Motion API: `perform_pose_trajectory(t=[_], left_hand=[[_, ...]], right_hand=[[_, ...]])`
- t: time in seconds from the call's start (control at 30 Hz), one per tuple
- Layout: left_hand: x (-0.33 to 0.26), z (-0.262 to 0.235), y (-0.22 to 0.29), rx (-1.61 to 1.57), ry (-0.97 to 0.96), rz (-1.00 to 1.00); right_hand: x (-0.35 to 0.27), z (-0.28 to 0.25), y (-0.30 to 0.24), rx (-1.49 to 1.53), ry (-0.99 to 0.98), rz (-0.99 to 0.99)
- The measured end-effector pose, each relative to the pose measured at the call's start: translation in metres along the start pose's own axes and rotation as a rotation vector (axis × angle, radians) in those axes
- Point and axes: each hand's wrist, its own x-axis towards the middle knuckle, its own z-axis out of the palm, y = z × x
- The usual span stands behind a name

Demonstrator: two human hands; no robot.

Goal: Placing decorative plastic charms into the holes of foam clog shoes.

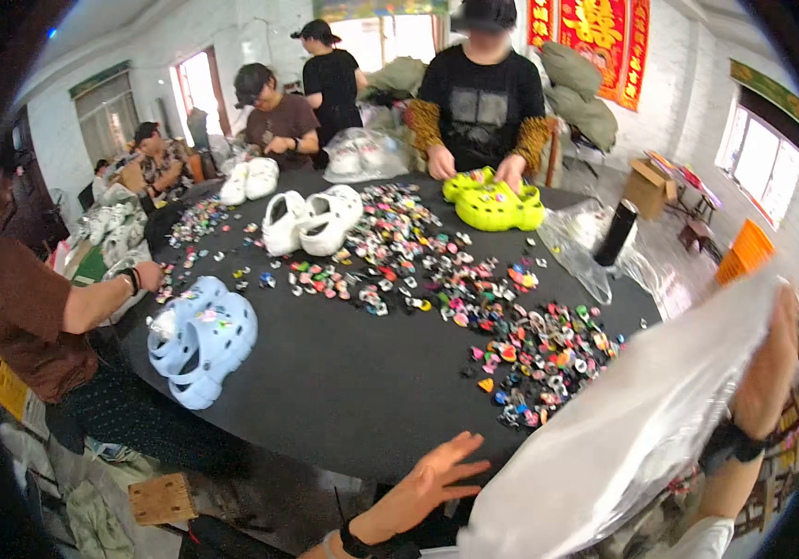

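Note:
My left hand is open, fingers spread, just off the near edge of the black table; nothing is in it. A large whitish translucent plastic bag stretches slantwise across the lower right, blurred by motion. High at the right, my right hand grips the bag's upper end, its fingertips partly hidden behind the plastic. What the bag contains, if anything, cannot be made out. Closest to my hands on the table is a heap of small colourful shoe charms. A pair of light blue clogs stands further left.
White clogs stand mid-table. Across from me, a person's hands hold lime-green clogs. A black cylinder stands on clear plastic at the right. To the left, another person's hand reaches into charms. A wooden stool is below.

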Motion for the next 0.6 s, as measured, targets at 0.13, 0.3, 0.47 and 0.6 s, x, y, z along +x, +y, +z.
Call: perform_pose_trajectory(t=[0.13,0.3,0.47,0.6], left_hand=[[-0.024,0.003,0.002,-0.145,-0.004,0.011],[-0.002,0.014,-0.005,-0.14,0.008,-0.01],[-0.021,-0.011,0.002,-0.236,0.095,0.051],[-0.013,-0.027,0.011,-0.315,0.14,0.091]], right_hand=[[0.025,0.18,0.012,-0.081,-0.502,-0.024],[-0.03,0.309,0.023,0.144,-1.077,-0.632],[-0.137,0.338,0.054,0.043,-1.275,-0.781],[-0.171,0.332,0.091,-0.034,-1.237,-0.951]])
